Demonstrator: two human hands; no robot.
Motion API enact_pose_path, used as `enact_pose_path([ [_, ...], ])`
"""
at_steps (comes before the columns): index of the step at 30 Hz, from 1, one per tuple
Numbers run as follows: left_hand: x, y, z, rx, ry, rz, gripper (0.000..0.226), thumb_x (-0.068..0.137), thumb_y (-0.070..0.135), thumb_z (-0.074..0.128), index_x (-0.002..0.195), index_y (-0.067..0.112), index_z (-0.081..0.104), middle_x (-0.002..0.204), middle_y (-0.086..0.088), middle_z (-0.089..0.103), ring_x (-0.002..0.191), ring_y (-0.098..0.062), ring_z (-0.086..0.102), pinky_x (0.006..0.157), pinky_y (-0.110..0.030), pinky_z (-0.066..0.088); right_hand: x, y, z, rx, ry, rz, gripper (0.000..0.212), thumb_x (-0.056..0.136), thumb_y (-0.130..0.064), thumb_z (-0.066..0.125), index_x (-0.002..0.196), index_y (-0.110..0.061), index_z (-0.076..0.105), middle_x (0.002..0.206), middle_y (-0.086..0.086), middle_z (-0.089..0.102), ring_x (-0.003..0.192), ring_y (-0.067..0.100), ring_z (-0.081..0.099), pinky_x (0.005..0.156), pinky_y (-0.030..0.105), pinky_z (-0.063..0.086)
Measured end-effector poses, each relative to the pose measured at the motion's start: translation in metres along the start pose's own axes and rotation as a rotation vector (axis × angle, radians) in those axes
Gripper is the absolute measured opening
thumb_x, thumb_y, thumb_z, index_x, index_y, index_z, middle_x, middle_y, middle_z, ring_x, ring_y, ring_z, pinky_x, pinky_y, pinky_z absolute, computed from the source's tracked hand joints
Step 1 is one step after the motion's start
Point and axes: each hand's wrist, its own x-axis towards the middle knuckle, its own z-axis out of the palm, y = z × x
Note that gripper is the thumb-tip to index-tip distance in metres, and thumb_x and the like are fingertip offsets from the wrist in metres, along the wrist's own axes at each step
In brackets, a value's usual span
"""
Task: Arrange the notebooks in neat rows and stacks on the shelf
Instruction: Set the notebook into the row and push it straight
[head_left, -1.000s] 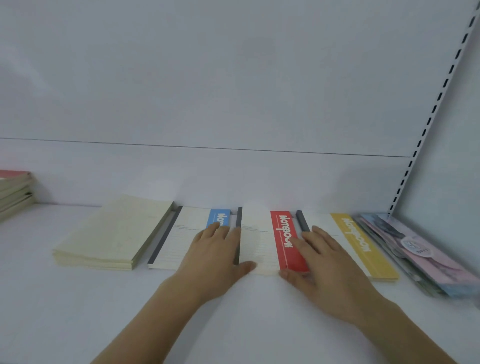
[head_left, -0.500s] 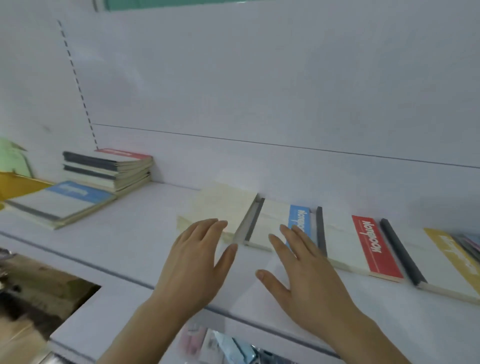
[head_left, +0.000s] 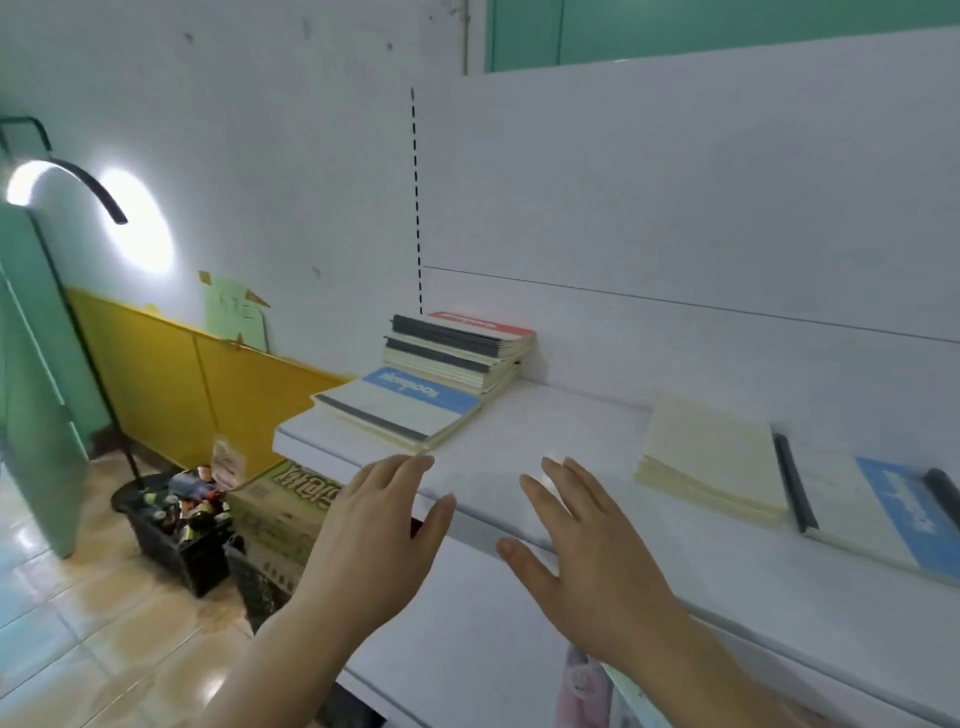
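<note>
White shelf (head_left: 545, 431): notebook stacks (head_left: 457, 353), cream stack (head_left: 711, 457).

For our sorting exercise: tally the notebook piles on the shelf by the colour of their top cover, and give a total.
Red-banded pile: 1
Blue-banded: 2, the left blue pile and the right blue notebook
Plain cream pile: 1
Total: 4; a dark spine at the right edge is cut off, uncounted.

A white wall (head_left: 291, 156) filled the upper left of the frame, with a bright patch of light (head_left: 137, 218) on it beside a curved black lamp arm (head_left: 88, 182). Below ran a yellow panel (head_left: 171, 374). Green surfaces showed at the far left edge and along the top right. At lower left, glossy beige floor tiles (head_left: 78, 623) carried a black crate (head_left: 171, 530) of small items and a cardboard box (head_left: 285, 509).
</note>
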Motion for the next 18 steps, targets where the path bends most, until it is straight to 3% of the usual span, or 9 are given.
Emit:
enact_pose_path([
  [6, 0.041, -0.063, 0.003, 0.041, -0.032, -0.029, 0.058, 0.099, 0.056, 0.038, 0.15, 0.028, 0.036, 0.152, 0.011, 0.04, 0.142, -0.011, 0.033, 0.113, -0.03, 0.032, 0.076, -0.037, 0.032, 0.012, -0.035, -0.015, 0.07, 0.095, -0.062, 0.023, 0.152, -0.023, 0.018, 0.161, -0.002, 0.008, 0.148, 0.016, -0.002, 0.117, 0.028, 0.002],
  [14, 0.119, -0.117, 0.019, 0.19, -0.124, 0.023, 0.06, 0.101, 0.053, 0.038, 0.153, 0.025, 0.029, 0.156, 0.005, 0.034, 0.145, -0.016, 0.027, 0.118, -0.034, 0.029, 0.163, -0.054, 0.079, 0.021, -0.072, 0.0, 0.065, 0.099, -0.051, 0.03, 0.152, -0.015, 0.016, 0.16, 0.007, 0.013, 0.148, 0.024, 0.006, 0.12, 0.039, 0.016],
  [16, 0.135, -0.127, 0.022, 0.22, -0.138, 0.046, 0.058, 0.101, 0.054, 0.038, 0.151, 0.026, 0.034, 0.152, 0.006, 0.038, 0.142, -0.016, 0.031, 0.116, -0.033, 0.03, 0.175, -0.057, 0.09, 0.02, -0.052, 0.028, 0.063, 0.1, -0.05, 0.031, 0.151, -0.013, 0.022, 0.157, 0.008, 0.021, 0.146, 0.026, 0.014, 0.118, 0.041, 0.021],
  [18, 0.146, -0.136, 0.027, 0.249, -0.144, 0.079, 0.051, 0.1, 0.056, 0.037, 0.14, 0.026, 0.048, 0.141, 0.007, 0.048, 0.133, -0.017, 0.041, 0.11, -0.033, 0.037, 0.182, -0.061, 0.101, -0.019, -0.007, 0.019, 0.055, 0.097, -0.046, 0.033, 0.14, -0.013, 0.043, 0.143, 0.009, 0.046, 0.136, 0.029, 0.036, 0.112, 0.043, 0.033],
])
